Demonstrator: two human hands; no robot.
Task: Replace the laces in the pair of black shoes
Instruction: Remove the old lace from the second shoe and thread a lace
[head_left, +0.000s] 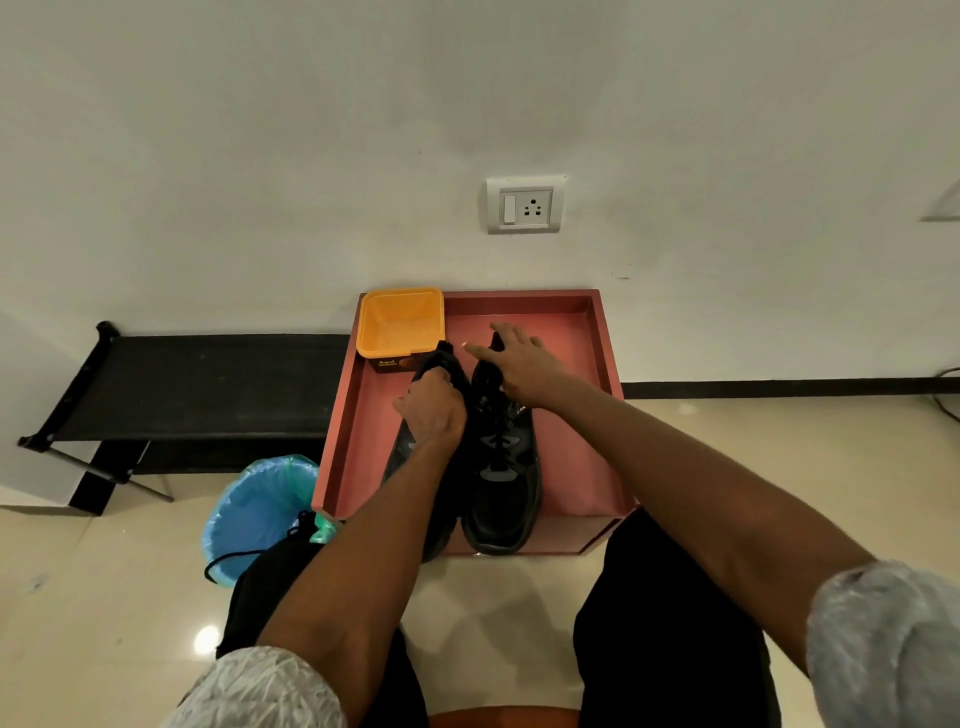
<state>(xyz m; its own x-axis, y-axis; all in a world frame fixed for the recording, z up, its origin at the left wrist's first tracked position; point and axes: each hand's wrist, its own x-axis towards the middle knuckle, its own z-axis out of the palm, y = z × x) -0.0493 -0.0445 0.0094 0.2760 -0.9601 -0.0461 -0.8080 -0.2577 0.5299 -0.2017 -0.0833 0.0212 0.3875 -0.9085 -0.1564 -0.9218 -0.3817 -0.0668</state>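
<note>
Plain domestic room, probably a home or lodging. A white painted wall carries a switch-and-socket plate (525, 204); glossy cream floor tiles (779, 467) meet a dark skirting strip (779, 388). A black folding cot (208, 384) stands against the wall, beside a blue bin with a liner (254, 514).

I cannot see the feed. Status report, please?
Left hand grips left shoe. Right hand rests on laced right shoe, fingers straight. Both shoes in red tray; nothing blocking.
</note>
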